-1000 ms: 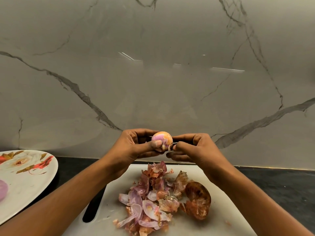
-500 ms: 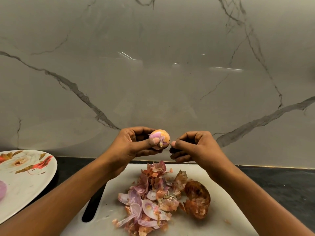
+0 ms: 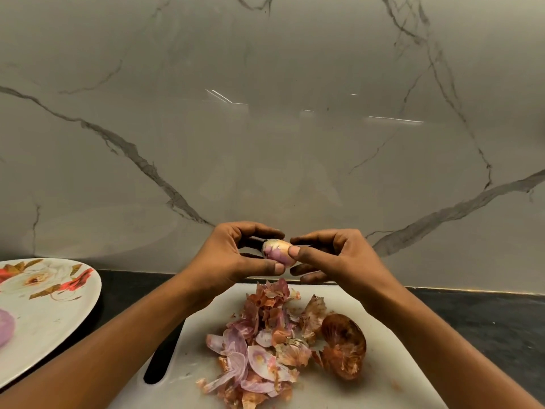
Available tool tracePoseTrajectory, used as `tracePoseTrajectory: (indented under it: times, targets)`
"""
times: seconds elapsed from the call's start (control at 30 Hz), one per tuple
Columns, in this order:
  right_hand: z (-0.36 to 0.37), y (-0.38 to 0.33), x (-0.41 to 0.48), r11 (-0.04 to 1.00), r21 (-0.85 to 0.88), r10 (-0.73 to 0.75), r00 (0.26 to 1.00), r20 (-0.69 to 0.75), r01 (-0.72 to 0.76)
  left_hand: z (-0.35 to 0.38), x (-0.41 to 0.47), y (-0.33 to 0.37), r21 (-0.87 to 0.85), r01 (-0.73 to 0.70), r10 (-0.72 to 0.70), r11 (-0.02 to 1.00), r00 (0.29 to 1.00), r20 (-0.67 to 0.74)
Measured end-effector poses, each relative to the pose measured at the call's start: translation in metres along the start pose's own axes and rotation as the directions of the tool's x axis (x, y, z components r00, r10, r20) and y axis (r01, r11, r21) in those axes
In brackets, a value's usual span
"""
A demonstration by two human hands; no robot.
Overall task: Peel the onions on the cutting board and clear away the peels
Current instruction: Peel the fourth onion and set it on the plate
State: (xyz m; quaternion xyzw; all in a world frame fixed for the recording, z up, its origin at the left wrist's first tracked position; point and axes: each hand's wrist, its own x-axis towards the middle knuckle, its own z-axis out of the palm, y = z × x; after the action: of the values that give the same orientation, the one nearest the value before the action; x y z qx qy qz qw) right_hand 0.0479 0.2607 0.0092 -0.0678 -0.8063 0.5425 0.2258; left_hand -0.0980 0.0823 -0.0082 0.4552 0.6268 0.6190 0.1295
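A small, partly peeled onion (image 3: 277, 252) is held up above the far edge of the white cutting board (image 3: 380, 367). My left hand (image 3: 236, 255) grips it from the left with curled fingers and thumb. My right hand (image 3: 333, 258) pinches its right end with thumb and forefinger. On the board below lies a pile of pink and brown peels (image 3: 265, 346). Beside the pile, to the right, sits a brown rounded onion skin (image 3: 343, 346).
A floral plate (image 3: 50, 317) stands at the left on the dark counter (image 3: 483, 323), with a peeled purple onion (image 3: 5, 327) at its left edge. A grey marble wall rises just behind the board. The board's dark handle slot (image 3: 159, 361) is on its left side.
My right hand, apart from the onion half a second ago, has closed in and now pinches its right end. The onion has been turned in my left hand and sits slightly lower.
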Motion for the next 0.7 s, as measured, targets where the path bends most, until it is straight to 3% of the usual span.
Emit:
tracePoseTrajectory:
  times: [0.17, 0.33, 0.47, 0.7]
  targets:
    - [0.002, 0.003, -0.003, 0.966, -0.218, -0.141, 0.990, 0.017, 0.142, 0.002, 0.000, -0.002, 0.119, -0.058, 0.052, 0.991, 0.997, 0.052]
    - [0.001, 0.005, -0.006, 0.818, -0.480, -0.292, 0.948, 0.129, 0.317, 0.002, 0.000, -0.003, 0.180, -0.076, 0.055, 0.981, 0.992, 0.118]
    - [-0.001, 0.006, -0.006, 0.793, -0.508, -0.284, 0.942, 0.180, 0.336, 0.001, 0.000, -0.004, 0.198, -0.075, 0.045, 0.977, 0.987, 0.151]
    - [-0.006, 0.017, 0.002, 0.850, -0.418, -0.322, 0.944, 0.070, 0.321, -0.005, 0.001, -0.001, 0.114, -0.037, 0.022, 0.993, 0.991, 0.130]
